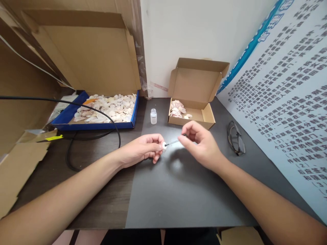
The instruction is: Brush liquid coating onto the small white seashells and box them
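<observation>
Between the thumb and fingers of my left hand [146, 148] is a small white shell [164, 145]. My right hand [201, 144] pinches a thin applicator stick [172, 142]; its dark tip touches the shell or lies right in front of it. Whether that tip is a brush is too small to tell. Behind my hands a small clear bottle [153, 116] with a label stands upright, its mouth uncapped. At the back right, an open cardboard box [191, 120] holds several shells [177, 108] in its left part.
A blue-edged box [95, 126] full of pale shells stands at the back left. A black cable [119, 134] loops before it. Dark-framed glasses [236, 138] lie at right, beside a printed sheet [286, 98]. A yellow-tipped item [54, 138] and cut cardboard [22, 170] are at left.
</observation>
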`<move>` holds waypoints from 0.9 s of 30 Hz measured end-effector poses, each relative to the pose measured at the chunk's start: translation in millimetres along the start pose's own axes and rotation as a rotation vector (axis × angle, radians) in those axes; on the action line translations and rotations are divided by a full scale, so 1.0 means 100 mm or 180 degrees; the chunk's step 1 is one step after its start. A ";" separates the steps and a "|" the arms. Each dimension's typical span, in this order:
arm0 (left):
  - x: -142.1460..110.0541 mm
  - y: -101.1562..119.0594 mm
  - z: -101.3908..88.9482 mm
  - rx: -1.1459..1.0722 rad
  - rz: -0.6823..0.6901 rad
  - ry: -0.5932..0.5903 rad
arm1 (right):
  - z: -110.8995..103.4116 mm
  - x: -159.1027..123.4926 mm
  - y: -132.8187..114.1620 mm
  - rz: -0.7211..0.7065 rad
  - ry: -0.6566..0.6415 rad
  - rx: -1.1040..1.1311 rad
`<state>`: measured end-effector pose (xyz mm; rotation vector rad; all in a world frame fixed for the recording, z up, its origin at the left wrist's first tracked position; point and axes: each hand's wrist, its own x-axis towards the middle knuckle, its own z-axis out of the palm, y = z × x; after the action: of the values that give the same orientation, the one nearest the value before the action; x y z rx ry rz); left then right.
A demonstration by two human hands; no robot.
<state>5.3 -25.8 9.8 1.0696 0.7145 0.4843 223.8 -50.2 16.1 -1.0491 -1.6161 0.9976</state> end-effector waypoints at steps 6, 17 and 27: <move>0.00 -0.01 -0.01 -0.0013 0.0000 -0.0006 | 0.00 0.00 -0.01 0.0061 0.0023 0.0100; 0.00 0.00 0.00 -0.0013 0.0014 0.0014 | -0.02 0.05 0.05 0.0033 0.0092 0.0264; 0.00 -0.01 -0.02 -0.0022 0.0021 -0.0058 | -0.04 0.01 -0.01 -0.0024 0.0173 -0.0067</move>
<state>3.6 -25.5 8.2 1.0690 0.6929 0.4818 227.1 -48.6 18.4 -1.0748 -1.5884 0.9412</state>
